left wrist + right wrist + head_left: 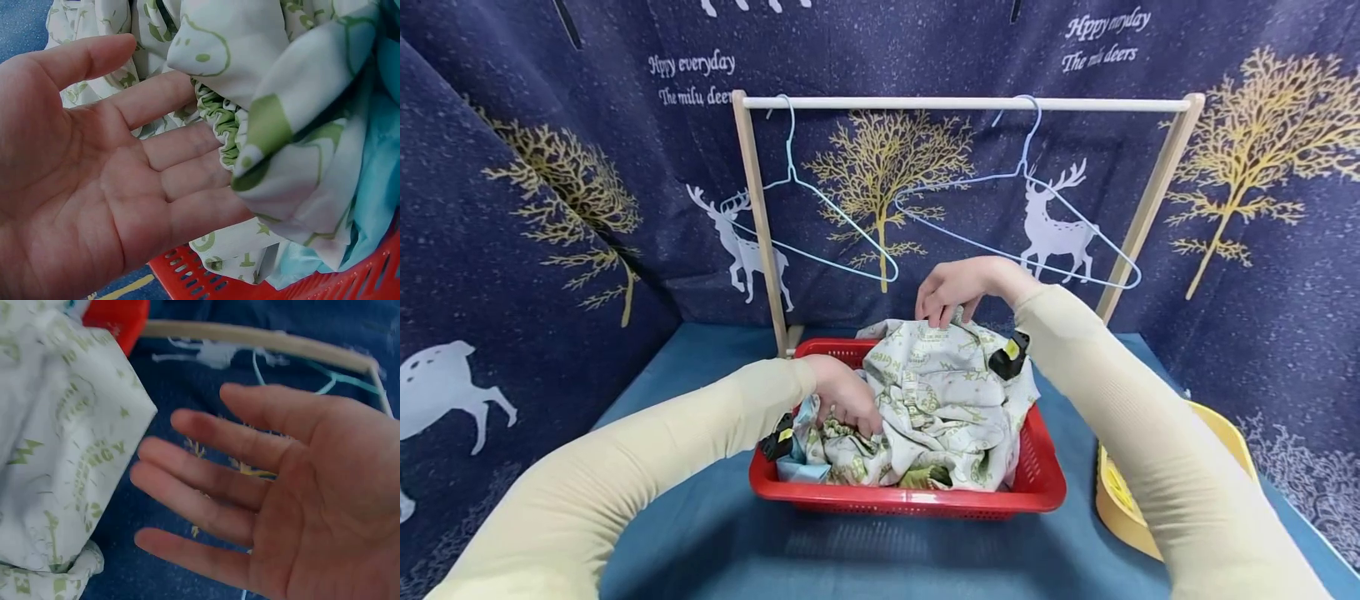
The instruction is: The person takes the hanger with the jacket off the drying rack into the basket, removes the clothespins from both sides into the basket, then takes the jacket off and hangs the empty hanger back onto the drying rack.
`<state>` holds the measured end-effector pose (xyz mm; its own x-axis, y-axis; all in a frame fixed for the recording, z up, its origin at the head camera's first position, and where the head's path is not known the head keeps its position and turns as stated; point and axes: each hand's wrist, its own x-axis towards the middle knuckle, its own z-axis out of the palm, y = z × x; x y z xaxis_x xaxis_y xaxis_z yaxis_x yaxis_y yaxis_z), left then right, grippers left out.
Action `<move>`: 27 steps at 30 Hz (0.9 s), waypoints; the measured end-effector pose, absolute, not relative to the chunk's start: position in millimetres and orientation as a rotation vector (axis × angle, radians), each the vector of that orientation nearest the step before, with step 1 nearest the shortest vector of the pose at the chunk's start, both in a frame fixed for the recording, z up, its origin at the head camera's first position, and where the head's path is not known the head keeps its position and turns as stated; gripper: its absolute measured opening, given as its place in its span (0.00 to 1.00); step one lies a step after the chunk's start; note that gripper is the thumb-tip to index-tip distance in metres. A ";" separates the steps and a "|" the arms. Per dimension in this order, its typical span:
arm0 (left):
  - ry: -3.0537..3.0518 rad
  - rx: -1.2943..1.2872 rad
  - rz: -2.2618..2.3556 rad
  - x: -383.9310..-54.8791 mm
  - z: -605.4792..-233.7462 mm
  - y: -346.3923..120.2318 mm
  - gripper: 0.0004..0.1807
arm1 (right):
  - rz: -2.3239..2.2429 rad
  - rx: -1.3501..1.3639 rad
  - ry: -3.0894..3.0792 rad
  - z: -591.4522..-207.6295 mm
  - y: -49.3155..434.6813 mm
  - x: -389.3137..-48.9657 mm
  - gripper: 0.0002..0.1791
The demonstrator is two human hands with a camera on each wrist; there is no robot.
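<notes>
A white cloth garment with green print (925, 375) lies heaped in the red plastic basket (925, 500) and rises above its back rim. My left hand (847, 396) reaches into the left side of the heap. In the left wrist view its palm faces up with fingers extended, and the fingertips are tucked under a gathered elastic edge (222, 128) of printed cloth. My right hand (958, 287) hovers at the top of the heap. The right wrist view shows its fingers (200, 506) spread and relaxed, a gap away from the printed cloth.
Behind the basket stands a wooden rack (760, 217) with a white rod carrying a green-blue hanger (831, 200) and a lavender-blue hanger (1037, 183). Light blue cloth (805, 471) shows in the basket's left corner. A yellow basket (1123, 500) sits at right, partly behind my right sleeve.
</notes>
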<state>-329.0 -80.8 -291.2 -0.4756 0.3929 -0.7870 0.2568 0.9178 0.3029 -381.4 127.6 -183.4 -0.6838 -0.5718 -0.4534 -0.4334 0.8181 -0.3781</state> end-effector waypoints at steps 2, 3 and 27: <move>2.095 0.467 0.179 -329.3 -291.5 -81.6 0.18 | -0.339 -0.697 2.476 -183.9 126.9 -391.2 0.21; 2.088 0.472 0.177 -329.5 -291.9 -81.9 0.18 | -0.352 -0.673 2.494 -185.0 127.0 -395.6 0.21; 2.110 0.494 0.175 -329.8 -294.7 -84.8 0.28 | -0.346 -0.403 2.622 -261.8 144.6 -447.9 0.25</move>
